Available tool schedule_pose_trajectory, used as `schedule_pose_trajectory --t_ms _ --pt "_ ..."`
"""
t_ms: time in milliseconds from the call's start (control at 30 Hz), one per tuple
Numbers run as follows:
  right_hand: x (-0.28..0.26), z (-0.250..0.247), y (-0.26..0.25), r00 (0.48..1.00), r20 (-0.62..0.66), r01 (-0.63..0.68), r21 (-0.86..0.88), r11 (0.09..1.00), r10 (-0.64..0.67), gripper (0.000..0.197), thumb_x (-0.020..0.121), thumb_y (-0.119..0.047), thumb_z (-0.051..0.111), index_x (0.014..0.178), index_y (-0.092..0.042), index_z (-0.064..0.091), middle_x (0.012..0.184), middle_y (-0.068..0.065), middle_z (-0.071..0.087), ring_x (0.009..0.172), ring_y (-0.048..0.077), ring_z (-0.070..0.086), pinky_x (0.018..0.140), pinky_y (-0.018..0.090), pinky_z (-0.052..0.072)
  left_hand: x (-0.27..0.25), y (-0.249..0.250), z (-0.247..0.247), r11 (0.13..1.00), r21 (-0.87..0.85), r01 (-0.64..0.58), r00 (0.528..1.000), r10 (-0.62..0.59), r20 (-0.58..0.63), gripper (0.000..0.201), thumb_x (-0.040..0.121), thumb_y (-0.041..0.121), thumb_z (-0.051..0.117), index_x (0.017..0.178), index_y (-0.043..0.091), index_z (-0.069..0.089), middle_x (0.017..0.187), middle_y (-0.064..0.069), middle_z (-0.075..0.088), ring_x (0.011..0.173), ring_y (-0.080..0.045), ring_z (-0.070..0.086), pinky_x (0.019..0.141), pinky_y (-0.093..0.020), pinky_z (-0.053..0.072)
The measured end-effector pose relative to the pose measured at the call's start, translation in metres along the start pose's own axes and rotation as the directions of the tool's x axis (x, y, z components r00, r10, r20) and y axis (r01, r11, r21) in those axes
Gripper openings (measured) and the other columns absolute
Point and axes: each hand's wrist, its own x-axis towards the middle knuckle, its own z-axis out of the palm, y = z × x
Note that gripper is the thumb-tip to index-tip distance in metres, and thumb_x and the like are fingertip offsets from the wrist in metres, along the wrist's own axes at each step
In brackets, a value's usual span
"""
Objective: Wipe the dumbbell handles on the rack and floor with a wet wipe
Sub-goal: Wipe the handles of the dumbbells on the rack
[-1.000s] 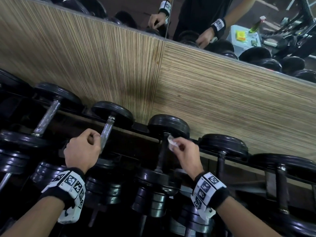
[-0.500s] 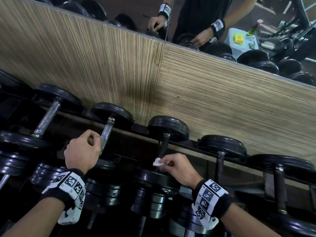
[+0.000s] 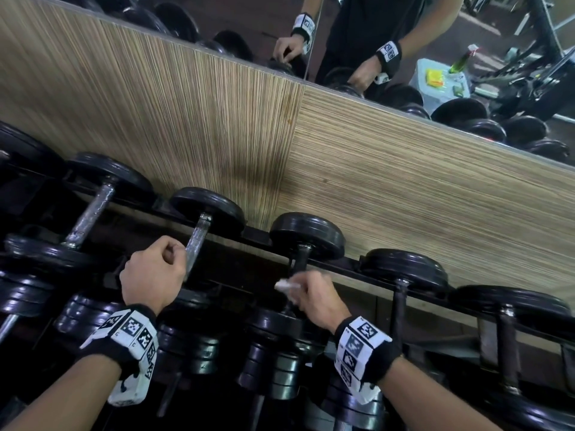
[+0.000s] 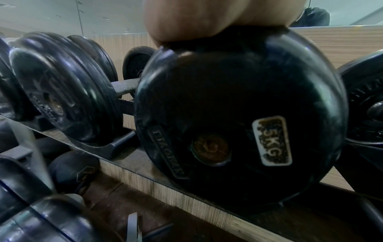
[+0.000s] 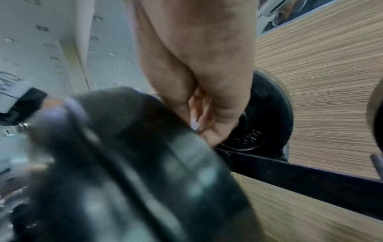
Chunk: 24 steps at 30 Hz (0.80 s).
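A row of black dumbbells lies on the rack (image 3: 367, 272) along a wood-grain wall. My left hand (image 3: 155, 269) curls round the lower end of a shiny metal dumbbell handle (image 3: 196, 241); in the left wrist view only my palm (image 4: 207, 18) shows above that dumbbell's 5 KG plate (image 4: 240, 114). My right hand (image 3: 314, 293) wraps a white wet wipe (image 3: 284, 285) round the dark handle (image 3: 301, 256) of the neighbouring dumbbell, near its lower end. In the right wrist view my right hand (image 5: 199, 101) sits beside a blurred plate (image 5: 145, 172).
More dumbbells (image 3: 401, 275) continue to the right and others (image 3: 93, 213) to the left, with a lower tier (image 3: 273, 362) under my wrists. A mirror (image 3: 373, 42) above the wall panel reflects my arms, a small table and gym machines.
My right hand slid the wipe down the dark handle from beside the far plate to its lower end. The left hand stayed on its handle.
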Motion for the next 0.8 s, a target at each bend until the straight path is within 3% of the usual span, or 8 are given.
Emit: schedule_pose_trajectory --t_ms 133,233,300,467,567,667,733,800 --pt "-0.001 -0.002 0.001 0.991 0.13 0.026 -0.097 0.995 -0.013 0.015 0.097 -0.023 0.065 0.084 -0.021 0.073 0.077 -0.007 0.067 0.066 0.0 0.057 0.058 0.013 0.039 0.0 -0.002 0.0 1.0 0.003 0.003 1.0 -0.003 0.006 0.016 0.092 0.03 0.055 0.078 0.028 0.062 0.066 0.006 0.063 0.068 -0.031 0.058 0.068 -0.038 0.045" --pt "0.01 -0.022 -0.007 0.985 -0.142 0.106 0.012 0.994 -0.103 0.016 0.1 -0.018 0.061 0.107 -0.017 0.075 0.091 -0.008 0.073 0.072 -0.007 0.059 0.07 0.014 0.043 0.001 -0.003 0.002 1.0 -0.002 -0.003 1.0 0.003 0.002 0.016 0.091 0.03 0.055 0.077 0.028 0.062 0.065 0.007 0.063 0.066 -0.029 0.057 0.068 -0.039 0.046" --pt "0.022 -0.031 -0.011 0.956 -0.25 0.136 -0.083 0.987 -0.153 0.02 0.102 -0.021 0.057 0.113 -0.018 0.073 0.098 -0.007 0.073 0.085 0.007 0.066 0.078 0.024 0.049 0.002 -0.003 0.002 1.0 0.006 -0.005 1.0 0.005 0.004 0.016 0.091 0.03 0.055 0.076 0.028 0.061 0.064 0.007 0.062 0.064 -0.027 0.057 0.067 -0.038 0.045" --pt "0.028 -0.019 -0.006 0.996 -0.053 0.059 -0.26 0.964 -0.075 0.022 0.103 -0.025 0.053 0.112 -0.019 0.072 0.109 0.007 0.074 0.105 0.03 0.067 0.089 0.038 0.053 0.001 -0.003 0.0 1.0 0.013 -0.015 1.0 0.015 0.007 0.018 0.092 0.028 0.055 0.076 0.028 0.062 0.063 0.007 0.062 0.062 -0.025 0.055 0.065 -0.036 0.042" --pt "0.012 -0.007 0.001 0.972 0.236 0.056 -0.181 0.982 -0.011 0.021 0.099 -0.036 0.061 0.106 -0.021 0.074 0.109 0.002 0.074 0.106 0.018 0.066 0.094 0.033 0.053 0.0 0.001 -0.001 0.999 0.026 -0.026 0.999 0.026 0.021 0.016 0.093 0.028 0.055 0.078 0.027 0.062 0.065 0.007 0.062 0.064 -0.027 0.057 0.065 -0.036 0.043" --pt "-0.001 -0.011 0.003 0.935 0.35 0.108 -0.115 0.987 -0.061 0.025 0.096 -0.043 0.064 0.102 -0.023 0.077 0.099 -0.003 0.076 0.091 0.005 0.065 0.079 0.017 0.049 -0.012 0.009 0.0 0.989 0.073 -0.126 0.992 0.126 0.013 0.007 0.091 0.027 0.061 0.089 0.027 0.067 0.074 0.004 0.067 0.072 -0.031 0.063 0.064 -0.036 0.045" --pt "-0.008 -0.016 0.008 0.94 0.321 0.108 0.037 0.993 -0.115 0.02 0.099 -0.034 0.063 0.105 -0.019 0.076 0.093 -0.007 0.075 0.084 -0.001 0.065 0.077 0.016 0.049 -0.025 0.014 0.007 0.949 0.06 -0.309 0.949 0.303 0.08 0.017 0.087 0.029 0.067 0.103 0.027 0.07 0.09 0.003 0.072 0.086 -0.025 0.068 0.075 -0.036 0.052" --pt "-0.017 -0.018 0.011 0.961 0.248 0.057 0.254 0.965 -0.122 0.015 0.101 -0.016 0.059 0.111 -0.01 0.068 0.082 -0.006 0.07 0.071 -0.001 0.06 0.069 0.015 0.046 -0.039 0.025 0.018 0.89 -0.19 -0.414 0.829 0.455 0.326 0.042 0.086 0.04 0.066 0.125 0.024 0.063 0.116 0.008 0.067 0.106 -0.01 0.062 0.097 -0.024 0.046"
